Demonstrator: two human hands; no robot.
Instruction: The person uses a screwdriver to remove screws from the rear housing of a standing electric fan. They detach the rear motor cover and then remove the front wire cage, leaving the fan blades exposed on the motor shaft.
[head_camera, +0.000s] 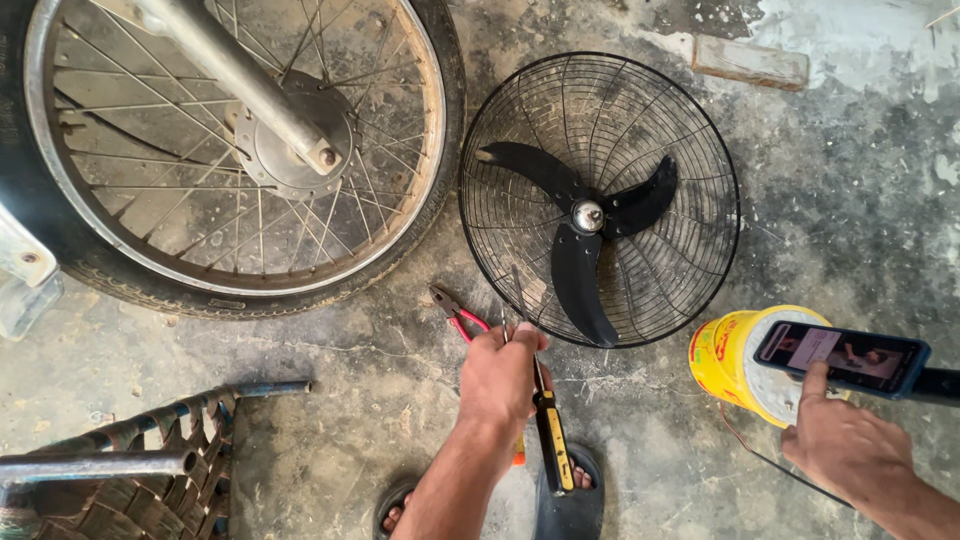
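Observation:
A black wire fan guard (690, 130) lies flat on the concrete floor, with three black blades (580, 285) around a chrome hub (587, 214). My left hand (500, 378) is closed on a bundle of tools at the guard's near rim: red-handled pliers (452, 310) stick out to the left, and a screwdriver with a black and yellow handle (551, 445) hangs below the fist. My right hand (845, 445) is at the lower right, its index finger touching the screen of a blue-cased phone (840, 356) that rests on a yellow can (722, 360).
A motorcycle wheel (100, 265) with its fork leg (240, 80) fills the upper left. A woven seat with metal tubes (150, 460) stands at the lower left. A brick (750, 62) lies at the back right. My sandalled feet (575, 495) are at the bottom edge.

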